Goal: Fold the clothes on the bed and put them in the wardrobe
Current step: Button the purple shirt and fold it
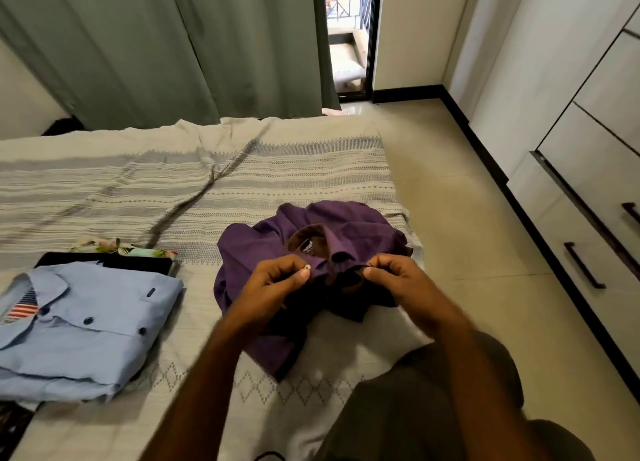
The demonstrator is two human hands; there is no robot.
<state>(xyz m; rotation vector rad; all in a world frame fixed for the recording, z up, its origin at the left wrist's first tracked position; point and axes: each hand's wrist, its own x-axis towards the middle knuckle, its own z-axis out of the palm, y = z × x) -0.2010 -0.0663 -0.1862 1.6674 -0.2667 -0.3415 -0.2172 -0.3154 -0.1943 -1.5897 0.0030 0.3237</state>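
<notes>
While the purple shirt point(277, 253) lies crumpled on the near right part of the bed point(277, 170), we hold it at the collar with both hands. Our left hand point(277, 280) pinches the front edge just beside a small white button point(307, 267), with the thumb and the first fingers pressed together on the cloth. Our right hand point(394, 277) pinches the other side of the collar opening in the same way, its fingers curled and closed on the fabric. The two hands are near each other but not touching. Inside the collar we see a brown lining and a small label, too blurred to read. The lower part of the shirt hangs toward us, over the bed edge. To the left of it, well apart, a folded light blue shirt point(86, 325) rests on the bed, with dark buttons and a small flag patch near its collar. It lies on top of a dark folded garment point(107, 260), and behind that a piece of floral cloth point(124, 249) shows. The bed cover is pale with grey woven stripes. On the right side, across the tiled floor point(450, 197), stands the white wardrobe point(568, 121) with dark handles. Behind the bed hang green curtains point(173, 45), and a narrow open door point(349, 35) shows a balcony.
</notes>
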